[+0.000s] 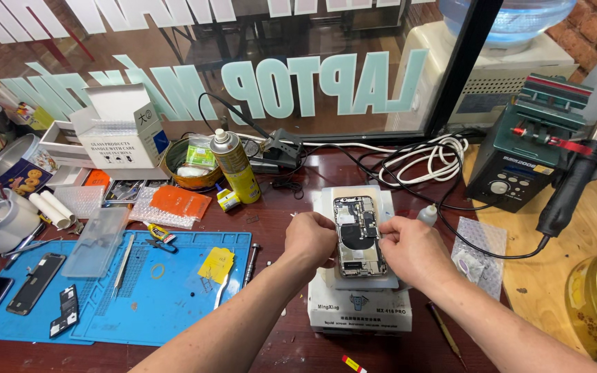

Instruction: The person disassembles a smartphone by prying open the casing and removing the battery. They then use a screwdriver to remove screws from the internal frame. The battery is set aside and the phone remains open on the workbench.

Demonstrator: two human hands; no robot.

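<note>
Steadying an opened smartphone chassis with its grey and gold internals exposed [359, 235], the person has both bare hands on it at once. It lies on a white rectangular heating pad on a boxy white base [361, 304], right of centre on the dark wooden bench. The left hand [310, 238] pinches the chassis at its nine o'clock edge, fingers curled tight around the rim. The right hand [412, 250] closes on the three o'clock edge, thumb and forefinger together near the upper side, possibly nipping a small part; what sits between them is too small to tell.

To do this well, I judge the left hand should only brace, pressing flat and not levering, so the frame does not slide off the pad. The right should work with small, light pulls, staying away from the round dark coil at the middle.

At nine o'clock from the phone lies a blue silicone work mat [167, 290]; at ten o'clock stands a yellow spray can [233, 166], and at two o'clock a dark green soldering station [530, 145].
</note>
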